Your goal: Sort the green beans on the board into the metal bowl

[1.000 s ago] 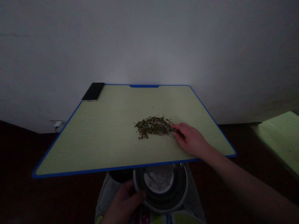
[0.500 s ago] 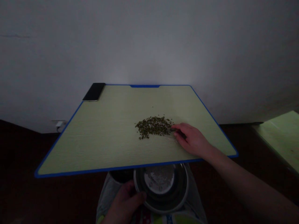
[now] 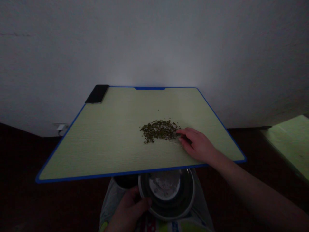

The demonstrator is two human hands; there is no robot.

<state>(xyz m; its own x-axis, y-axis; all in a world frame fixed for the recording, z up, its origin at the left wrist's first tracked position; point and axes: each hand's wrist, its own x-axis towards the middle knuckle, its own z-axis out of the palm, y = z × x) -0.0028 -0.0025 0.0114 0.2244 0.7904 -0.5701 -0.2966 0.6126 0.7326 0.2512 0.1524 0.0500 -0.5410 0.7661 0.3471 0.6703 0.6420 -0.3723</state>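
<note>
A loose pile of small greenish-brown grains [image 3: 158, 129] is spread over the middle of the pale board table [image 3: 108, 141]. At the pile's right edge, my right hand [image 3: 194, 144] rests low over the tabletop. Its forefinger and thumb reach the outermost grains with a gap between them; the other fingers curl under, mostly hidden. Below the table's front edge, my left hand [image 3: 130, 207] grips the left rim of a round metal bowl [image 3: 169, 207], thumb over the rim. The bowl sits on my lap, partly under the table, its bottom shiny with small marks or bits.
A dark phone [image 3: 97, 94] lies at the table's far left corner. Behind the table rises a grey wall [image 3: 154, 42]. A socket with a white plug [image 3: 61, 127] is low on the left. Another dark container [image 3: 125, 182] shows partly beside the bowl. A pale surface [image 3: 292, 138] stands at right.
My right hand's fingertips have shifted very slightly left at the pile's edge. The left hand and bowl stay in place, and the pile looks nearly the same.
</note>
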